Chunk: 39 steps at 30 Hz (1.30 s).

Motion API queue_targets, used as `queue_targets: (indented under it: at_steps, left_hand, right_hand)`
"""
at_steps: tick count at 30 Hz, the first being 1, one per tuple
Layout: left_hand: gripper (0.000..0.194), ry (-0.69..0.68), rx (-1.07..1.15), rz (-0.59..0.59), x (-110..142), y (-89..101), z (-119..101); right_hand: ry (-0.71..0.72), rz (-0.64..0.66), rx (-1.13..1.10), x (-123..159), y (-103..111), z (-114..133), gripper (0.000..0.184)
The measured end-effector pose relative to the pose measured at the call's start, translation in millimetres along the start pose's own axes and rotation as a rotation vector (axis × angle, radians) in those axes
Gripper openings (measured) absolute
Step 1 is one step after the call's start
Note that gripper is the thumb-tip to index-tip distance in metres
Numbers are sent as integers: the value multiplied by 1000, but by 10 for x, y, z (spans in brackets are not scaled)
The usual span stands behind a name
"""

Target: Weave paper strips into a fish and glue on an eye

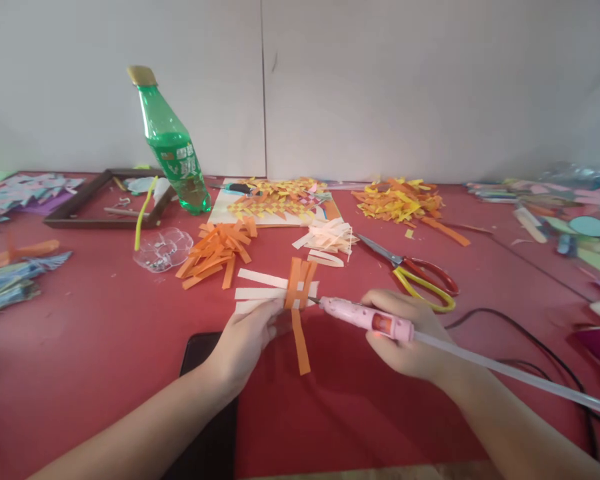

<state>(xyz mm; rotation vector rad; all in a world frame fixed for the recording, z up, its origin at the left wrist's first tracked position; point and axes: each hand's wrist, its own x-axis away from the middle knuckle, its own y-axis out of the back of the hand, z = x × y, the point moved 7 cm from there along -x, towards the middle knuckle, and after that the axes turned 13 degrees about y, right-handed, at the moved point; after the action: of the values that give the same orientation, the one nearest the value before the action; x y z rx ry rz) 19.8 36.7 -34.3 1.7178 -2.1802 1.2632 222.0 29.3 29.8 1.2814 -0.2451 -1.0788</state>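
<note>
My left hand (pixel 253 340) pinches a small weave of orange and white paper strips (pixel 297 285) above the red table. White strip ends stick out to its left, and one orange strip hangs down below. My right hand (pixel 413 337) is wrapped round a pink glue gun (pixel 363 317) with a long clear glue stick out of its back. The gun's tip meets the right side of the weave; whether glue is coming out is too small to tell. Behind the weave lie a heap of orange strips (pixel 217 252) and a pile of white strips (pixel 330 237).
Scissors (pixel 415 273) with red and yellow handles lie behind my right hand. A green bottle (pixel 175 150) stands at the back left near a dark frame (pixel 55 217) and a clear flower-shaped dish (pixel 164 250). A black cable (pixel 530 340) runs at right. A black phone-like slab (pixel 210 427) lies under my left forearm.
</note>
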Motion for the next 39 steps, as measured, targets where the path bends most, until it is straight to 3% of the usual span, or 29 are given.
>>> queue_targets:
  at_steps: [3,6,8,11,14,20,25,31,39]
  left_hand:
    - [24,11,23,-11,6,-6,9]
    - [23,18,67,-37,18,-7,7]
    - [22,5,62,-53,19,-2,-10]
    - [19,-14,53,-84,-2,30,-40]
    - [17,-23,40,-102,-43,65,-64]
    - [9,-6,37,-113,-136,109,-73]
    - [8,-9,35,-93,-145,76,-74]
    - [10,-18,34,-89,-68,29,-109]
    - [16,-25,83,-98,311,-7,-372]
  right_hand:
    - [-121,-5,-36,20,68,-138,15]
    - [-313,-78,-134,86,116,-353,2]
    - [-440,-169,-173,135,136,-510,16]
    - [-509,-296,-148,153,171,-691,37]
    - [-602,-378,-46,191,222,-871,40]
    - [-765,-373,109,277,218,-1122,41]
    - [-757,-268,100,288,151,-1225,37]
    - [-657,-150,177,384,238,-1322,31]
    - [-563,-146,204,590,244,-1342,25]
